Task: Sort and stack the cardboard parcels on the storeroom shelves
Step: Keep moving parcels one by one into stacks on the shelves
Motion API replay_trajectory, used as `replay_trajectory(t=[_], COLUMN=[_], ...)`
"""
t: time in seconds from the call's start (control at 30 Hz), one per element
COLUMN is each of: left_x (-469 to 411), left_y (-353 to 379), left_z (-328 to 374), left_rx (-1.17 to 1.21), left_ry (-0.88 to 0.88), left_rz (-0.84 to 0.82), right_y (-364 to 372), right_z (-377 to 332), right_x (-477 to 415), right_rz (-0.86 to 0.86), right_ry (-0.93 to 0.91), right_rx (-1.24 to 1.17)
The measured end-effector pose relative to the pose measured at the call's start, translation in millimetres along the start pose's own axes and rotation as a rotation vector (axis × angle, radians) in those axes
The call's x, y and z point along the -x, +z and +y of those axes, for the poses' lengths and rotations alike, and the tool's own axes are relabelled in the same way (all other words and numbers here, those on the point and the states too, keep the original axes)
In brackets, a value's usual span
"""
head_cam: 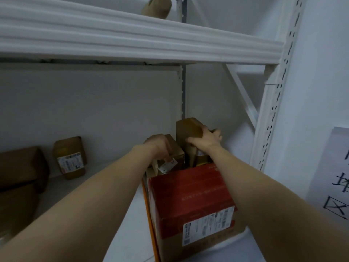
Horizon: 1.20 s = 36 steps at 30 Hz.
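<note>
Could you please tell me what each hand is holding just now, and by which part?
The right hand grips the tall brown parcel at its upper right corner. The left hand holds the shorter parcel beside it, fingers curled over its top front edge.

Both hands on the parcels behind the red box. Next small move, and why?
Probably settle the tall parcel upright into the back corner. The right hand grips its top edge, it stands beside the lower parcel the left hand holds, and the red box blocks the front.
</note>
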State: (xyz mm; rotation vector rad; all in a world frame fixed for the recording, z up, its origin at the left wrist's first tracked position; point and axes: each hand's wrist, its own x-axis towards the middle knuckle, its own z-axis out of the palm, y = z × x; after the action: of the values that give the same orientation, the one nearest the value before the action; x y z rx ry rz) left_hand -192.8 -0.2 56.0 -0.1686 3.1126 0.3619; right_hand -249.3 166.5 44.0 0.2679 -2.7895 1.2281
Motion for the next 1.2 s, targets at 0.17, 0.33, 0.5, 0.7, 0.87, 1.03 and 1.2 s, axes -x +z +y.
replay_trajectory(t=[0.17,0.33,0.5,0.7,0.87,1.03,1.2], left_x=[-7,-8,-7,-5,-4,-1,-2], left_y=[0,-1,-2,-6,-8,-10,-11], left_z=[0,3,6,11,12,12,13], left_rx=[-0.009,-0.019,-0.04,-0.069,-0.082,-0.068,-0.054], left_ry=[-0.003,-0.015,-0.02,-0.029,-0.05,-0.076,-0.081], left_rz=[0.015,0.024,0.026,0.015,0.011,0.026,0.012], right_y=[-7,-4,-8,-15,-18,-20,-26], right_z=[4,4,4,8,14,20,19], right_x=[-4,-8,-13,-16,-22,-28,-29], right_rz=[0.028,-0.006,-0.011,0.017,0.068,0.115,-0.026], right_ry=[-0.02,0.023,0.023,0.034,0.075,0.146,0.256], right_rx=[0.025,0.1,0.126,-0.064,-0.131,-0.261,-0.1])
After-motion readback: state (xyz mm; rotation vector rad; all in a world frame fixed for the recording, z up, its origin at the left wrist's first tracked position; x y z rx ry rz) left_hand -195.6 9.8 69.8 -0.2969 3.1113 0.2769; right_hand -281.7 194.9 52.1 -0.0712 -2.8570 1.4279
